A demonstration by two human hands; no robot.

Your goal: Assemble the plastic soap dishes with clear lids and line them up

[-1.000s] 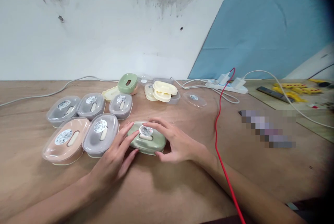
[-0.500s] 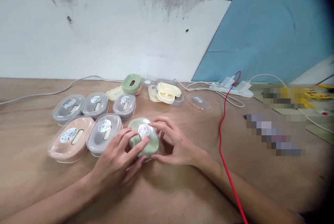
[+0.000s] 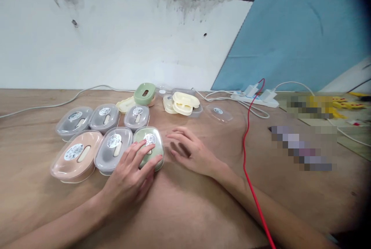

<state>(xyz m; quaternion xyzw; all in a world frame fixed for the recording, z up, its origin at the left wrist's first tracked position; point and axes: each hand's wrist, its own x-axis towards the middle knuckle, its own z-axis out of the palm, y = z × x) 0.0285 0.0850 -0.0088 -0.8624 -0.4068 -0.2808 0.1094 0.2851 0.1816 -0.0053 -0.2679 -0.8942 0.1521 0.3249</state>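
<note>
A light green soap box (image 3: 158, 146) under a clear lid, with a round printed label, stands at the right end of the front row. My left hand (image 3: 135, 167) rests over its near left part, fingers spread on the lid; the thumb is partly hidden. Apart from the box, just to its right, my right hand (image 3: 195, 154) hovers low over the table, fingers spread and holding nothing. Beside the green box are a grey lidded box (image 3: 106, 158) and a pink one (image 3: 69, 164). Behind them stand three grey lidded boxes, one of them the leftmost (image 3: 69, 121).
At the back lie a green tray (image 3: 144, 95), cream trays (image 3: 185, 100) and a loose clear lid (image 3: 222, 116). A white power strip (image 3: 261, 100) with chargers sits back right. A red cable (image 3: 245, 156) crosses over my right forearm. A wall (image 3: 130, 40) closes the far side.
The green box has moved left, close against the grey box. My right hand has let go of it, while my left hand stays over the lid.
</note>
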